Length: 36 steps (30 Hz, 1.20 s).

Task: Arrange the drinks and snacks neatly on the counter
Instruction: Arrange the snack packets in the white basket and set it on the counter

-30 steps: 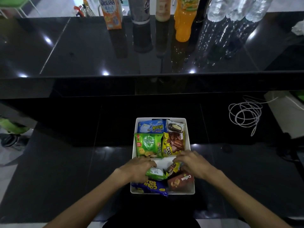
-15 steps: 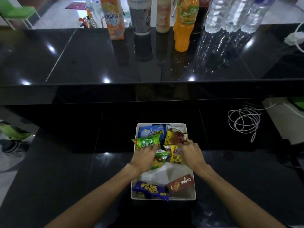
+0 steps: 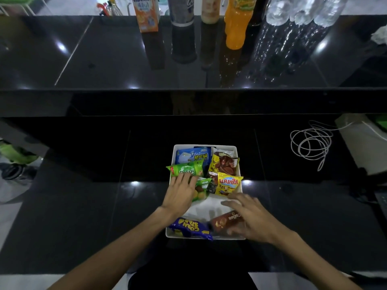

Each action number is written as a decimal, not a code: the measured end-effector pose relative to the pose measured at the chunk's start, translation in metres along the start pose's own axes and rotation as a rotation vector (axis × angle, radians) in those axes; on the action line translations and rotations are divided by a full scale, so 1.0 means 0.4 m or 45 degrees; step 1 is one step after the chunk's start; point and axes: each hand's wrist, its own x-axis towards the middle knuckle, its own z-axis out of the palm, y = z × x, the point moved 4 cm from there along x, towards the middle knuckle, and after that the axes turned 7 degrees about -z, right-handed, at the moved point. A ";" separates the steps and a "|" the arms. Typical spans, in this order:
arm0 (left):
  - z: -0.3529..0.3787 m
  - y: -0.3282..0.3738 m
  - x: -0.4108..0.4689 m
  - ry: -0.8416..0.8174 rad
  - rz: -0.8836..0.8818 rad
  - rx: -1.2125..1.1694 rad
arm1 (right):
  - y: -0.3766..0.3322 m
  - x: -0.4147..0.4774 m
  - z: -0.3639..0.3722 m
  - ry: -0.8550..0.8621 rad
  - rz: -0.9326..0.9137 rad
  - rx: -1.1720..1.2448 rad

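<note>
A white box of snacks is set on the dark surface at the lower centre of the frame, and the drinks are lined up along the top edge. The left hand is laid flat, fingers straight, on a green packet at the box's left side. The right hand is held with its fingers spread over a brown carton in the box's lower right corner; contact cannot be told.

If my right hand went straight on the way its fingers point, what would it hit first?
Probably the yellow snack packet in the white tray, just ahead of the right hand; depth is unclear.
</note>
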 end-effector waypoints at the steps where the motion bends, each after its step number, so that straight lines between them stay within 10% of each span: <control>1: -0.002 0.002 -0.001 0.000 0.002 0.003 | -0.002 -0.013 0.019 -0.050 -0.028 -0.041; 12: -0.063 0.022 -0.033 0.140 0.098 -0.246 | 0.041 0.117 0.004 0.240 0.410 -0.040; 21: -0.041 0.023 -0.209 -0.317 0.591 -0.008 | 0.037 0.128 -0.015 0.370 0.435 -0.269; 36: -0.018 0.003 -0.151 -0.041 0.374 0.199 | 0.003 0.096 0.013 0.448 0.497 -0.200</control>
